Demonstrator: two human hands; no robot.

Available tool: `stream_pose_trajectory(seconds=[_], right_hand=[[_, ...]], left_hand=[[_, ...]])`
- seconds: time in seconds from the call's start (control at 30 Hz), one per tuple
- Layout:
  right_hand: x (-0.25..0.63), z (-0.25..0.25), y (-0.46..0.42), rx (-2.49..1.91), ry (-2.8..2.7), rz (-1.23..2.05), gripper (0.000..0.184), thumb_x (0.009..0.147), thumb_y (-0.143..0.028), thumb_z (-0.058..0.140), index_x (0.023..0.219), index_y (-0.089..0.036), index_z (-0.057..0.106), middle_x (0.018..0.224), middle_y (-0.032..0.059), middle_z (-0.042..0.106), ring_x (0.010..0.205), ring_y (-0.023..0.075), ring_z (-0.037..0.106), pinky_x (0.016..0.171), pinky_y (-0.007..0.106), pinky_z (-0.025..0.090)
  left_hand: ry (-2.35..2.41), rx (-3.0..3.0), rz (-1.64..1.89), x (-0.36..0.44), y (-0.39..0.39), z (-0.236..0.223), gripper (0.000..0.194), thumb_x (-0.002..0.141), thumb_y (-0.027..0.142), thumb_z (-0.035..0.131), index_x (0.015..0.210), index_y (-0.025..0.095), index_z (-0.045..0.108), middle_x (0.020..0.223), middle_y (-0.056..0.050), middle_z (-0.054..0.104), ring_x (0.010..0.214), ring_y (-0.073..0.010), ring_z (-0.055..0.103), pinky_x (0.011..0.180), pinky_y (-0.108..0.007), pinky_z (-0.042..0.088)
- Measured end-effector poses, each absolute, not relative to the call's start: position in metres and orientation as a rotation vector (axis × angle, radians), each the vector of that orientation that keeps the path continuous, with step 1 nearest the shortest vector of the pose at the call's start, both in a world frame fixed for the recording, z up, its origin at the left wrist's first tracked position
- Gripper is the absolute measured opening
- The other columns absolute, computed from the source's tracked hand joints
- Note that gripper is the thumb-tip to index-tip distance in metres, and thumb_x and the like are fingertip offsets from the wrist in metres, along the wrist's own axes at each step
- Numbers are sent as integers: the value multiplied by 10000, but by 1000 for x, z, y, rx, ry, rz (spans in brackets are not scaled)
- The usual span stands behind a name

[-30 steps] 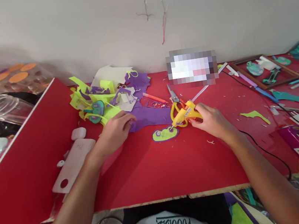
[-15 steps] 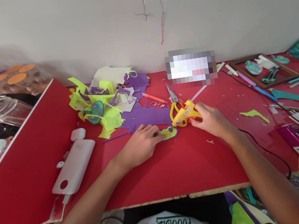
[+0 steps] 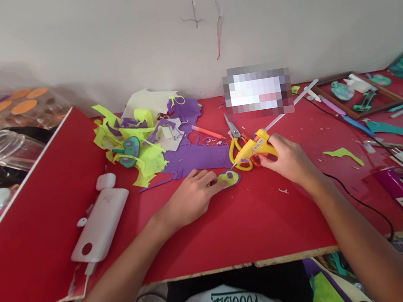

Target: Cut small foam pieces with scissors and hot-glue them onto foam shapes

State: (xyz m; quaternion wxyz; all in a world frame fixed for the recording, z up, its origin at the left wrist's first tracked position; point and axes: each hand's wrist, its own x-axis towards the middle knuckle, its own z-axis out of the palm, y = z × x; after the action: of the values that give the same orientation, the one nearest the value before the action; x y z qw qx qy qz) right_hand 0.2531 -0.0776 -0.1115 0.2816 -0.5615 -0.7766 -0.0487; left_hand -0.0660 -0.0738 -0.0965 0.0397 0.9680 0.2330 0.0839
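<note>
My right hand (image 3: pixel 289 159) is wrapped round the handle of a yellow glue gun (image 3: pixel 250 152), fingers at its trigger side. A long clear glue stick (image 3: pixel 302 93) juts from the gun's back. The nozzle points down-left, just above a small yellow-green cut-out (image 3: pixel 233 178) with a purple border and a purple spot. Curled fingers of my left hand (image 3: pixel 193 195) press the cut-out's left end onto the table and hide that part. Scissors (image 3: pixel 233 127) with yellow handles lie behind the gun, partly covered by it.
Purple sheet (image 3: pixel 198 159) and yellow-green scraps (image 3: pixel 152 161) lie behind my left hand, near an orange pen (image 3: pixel 208 132). A white power bank (image 3: pixel 101 224) rests by the red divider (image 3: pixel 40 215). A black cord (image 3: pixel 361 205) runs right of my right arm, towards a purple power strip (image 3: pixel 400 192).
My left hand came right from the scraps and settled on the cut-out's left end. The glue gun, first touching the cut-out, has lifted slightly and shifted right in my right hand.
</note>
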Motion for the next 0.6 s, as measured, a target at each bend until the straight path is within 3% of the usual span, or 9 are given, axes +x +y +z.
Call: stream_pose_trajectory(seconds=[0.4,0.6], right_hand=[[244,-108,-82,-1436,-2167,-67,152,914,-333,610,914,-239,491,807,40,592,694,223,607,575,317,424],[241,-109,-82,-1409,-2130,-75,169,902,-326,616,890,-246,468,776,22,567,665,205,580,567,311,428]], left_hand=[[690,2863,214,-73,-70,-89,536,915,-15,430,1292,274,679,1094,-77,655,988,-209,587,871,-339,393],[766,2765,330,-75,-67,-93,338,1013,86,425,1174,218,691,1113,-73,705,1015,-208,627,872,-347,390]])
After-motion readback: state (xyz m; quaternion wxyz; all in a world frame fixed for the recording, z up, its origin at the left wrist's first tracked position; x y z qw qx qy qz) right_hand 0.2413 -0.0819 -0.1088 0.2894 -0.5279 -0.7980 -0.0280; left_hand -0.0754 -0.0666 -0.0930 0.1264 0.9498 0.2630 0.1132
